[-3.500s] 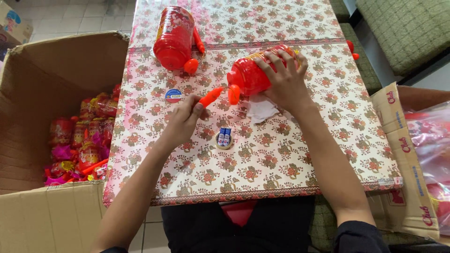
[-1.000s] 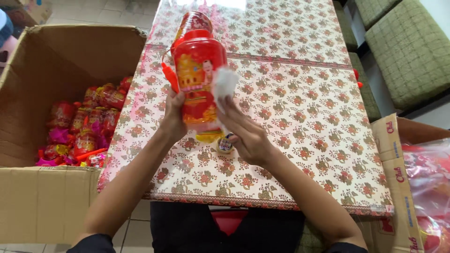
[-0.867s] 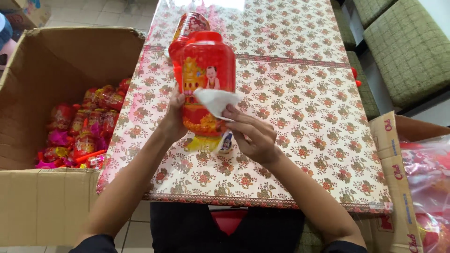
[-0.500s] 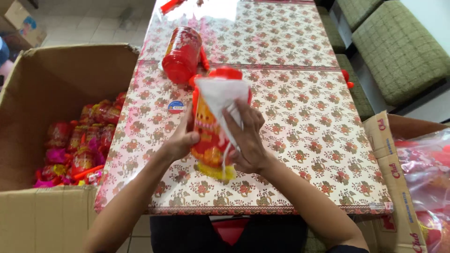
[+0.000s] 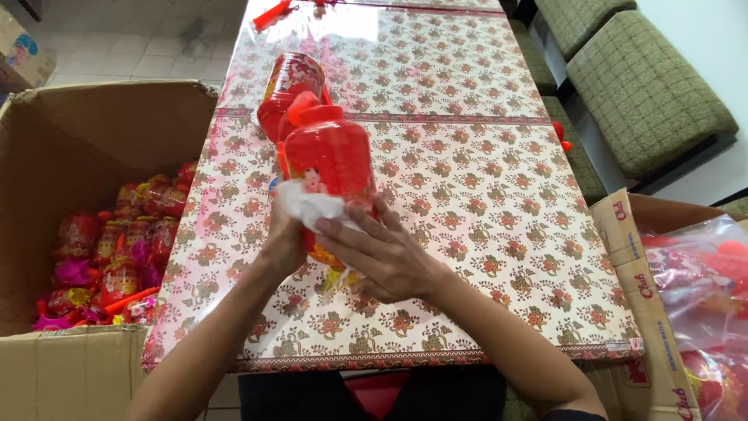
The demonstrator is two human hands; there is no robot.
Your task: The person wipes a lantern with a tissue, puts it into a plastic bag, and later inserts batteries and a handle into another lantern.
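A red plastic toy lantern (image 5: 331,160) is held above the patterned table (image 5: 483,203), tilted away from me. My left hand (image 5: 282,245) grips its lower end from the left. My right hand (image 5: 386,257) presses a white cloth (image 5: 308,206) against the lantern's side, fingers spread over it. A second red lantern (image 5: 287,84) lies on the table just behind the held one.
A big open cardboard box (image 5: 93,234) at the left holds several red lanterns (image 5: 117,249). Another box (image 5: 662,312) at the right holds lanterns in clear plastic bags (image 5: 701,288). Green cushioned seats (image 5: 639,86) stand at the far right. An orange part (image 5: 273,14) lies at the table's far end.
The lantern was lifted off the table, stood upright, then tilted away. The white cloth moved from its top down to its side near my left hand.
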